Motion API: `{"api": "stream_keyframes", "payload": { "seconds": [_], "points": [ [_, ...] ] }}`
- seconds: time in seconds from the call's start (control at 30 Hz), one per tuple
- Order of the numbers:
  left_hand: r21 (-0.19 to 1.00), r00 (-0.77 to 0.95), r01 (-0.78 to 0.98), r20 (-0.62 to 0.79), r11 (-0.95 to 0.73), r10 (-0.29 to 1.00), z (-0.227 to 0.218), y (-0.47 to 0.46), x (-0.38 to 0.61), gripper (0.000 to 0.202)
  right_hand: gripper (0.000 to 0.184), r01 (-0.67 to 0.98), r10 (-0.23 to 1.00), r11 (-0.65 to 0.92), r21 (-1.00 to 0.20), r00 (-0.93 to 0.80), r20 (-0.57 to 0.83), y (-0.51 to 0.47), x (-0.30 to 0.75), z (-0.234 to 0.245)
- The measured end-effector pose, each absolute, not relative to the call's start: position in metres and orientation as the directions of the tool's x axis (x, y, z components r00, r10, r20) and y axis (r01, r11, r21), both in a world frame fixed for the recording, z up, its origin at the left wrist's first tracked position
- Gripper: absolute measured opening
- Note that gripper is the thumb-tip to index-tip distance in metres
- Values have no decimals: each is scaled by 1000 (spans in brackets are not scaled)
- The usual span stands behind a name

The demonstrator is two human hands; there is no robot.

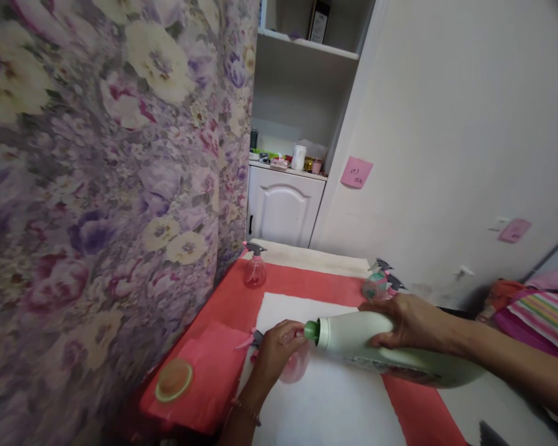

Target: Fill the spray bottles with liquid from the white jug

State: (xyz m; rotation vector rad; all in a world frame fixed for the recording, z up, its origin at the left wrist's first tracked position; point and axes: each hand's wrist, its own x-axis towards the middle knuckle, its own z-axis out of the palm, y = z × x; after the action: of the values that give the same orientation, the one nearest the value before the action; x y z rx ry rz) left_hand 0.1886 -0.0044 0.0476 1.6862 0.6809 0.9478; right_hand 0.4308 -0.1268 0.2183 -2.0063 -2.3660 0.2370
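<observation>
Four spray bottles can be counted on the bench [302, 279], which is covered in red. One pink bottle [294, 367] is stood over a white sheet [325, 402] near the front, and its neck is pinched by the fingers of the left hand [279, 344]. Beside that hand, a grey and pink spray top [256, 339] is partly hidden, so whether it is held cannot be told.

One large pale green jug [358, 331] is held by the right hand [407, 319], the grip being closed around its upper side with the thumb lower down. The jug is tipped nearly flat, and its green spout [312, 330] is brought right up to the left fingers, above the pink bottle. The bottle's opening is covered by the fingers, and no stream can be made out. The contents of the jug are hidden by its solid wall; what is in the pink bottle cannot be told.

Three bottles are fitted with grey spray tops: a clear pink one [255, 272] at the far left corner, and a greenish one [374, 285] just beside another pink one [392, 288] at the far right. One round lid [173, 380] with a green rim is laid on the red at the left. Two pink notes [356, 172] are stuck to the wall. Among small items in the cupboard [286, 204], one white jar [298, 158] is seen.
</observation>
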Motion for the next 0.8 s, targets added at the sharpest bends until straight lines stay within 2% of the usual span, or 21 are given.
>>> {"api": "stream_keyframes", "payload": {
  "seconds": [0.2,0.37,0.67,0.8],
  "points": [
    [959,531,-26,254,-283,808,49,-6,188,17,39,976,980,177,-128,-187,-74,-127,428,221],
    [959,536,-42,260,-282,803,46,-5,187,16,44,978,981,163,-133,-175,-79,-128,425,224],
    [956,532,-43,268,-291,803,45,-3,183,16,35,976,976,188,-114,-198,-85,-127,416,231],
    [956,541,-58,271,-286,796,45,-4,182,17,36,977,978,180,-114,-190,-81,-126,414,232]
  ]
}}
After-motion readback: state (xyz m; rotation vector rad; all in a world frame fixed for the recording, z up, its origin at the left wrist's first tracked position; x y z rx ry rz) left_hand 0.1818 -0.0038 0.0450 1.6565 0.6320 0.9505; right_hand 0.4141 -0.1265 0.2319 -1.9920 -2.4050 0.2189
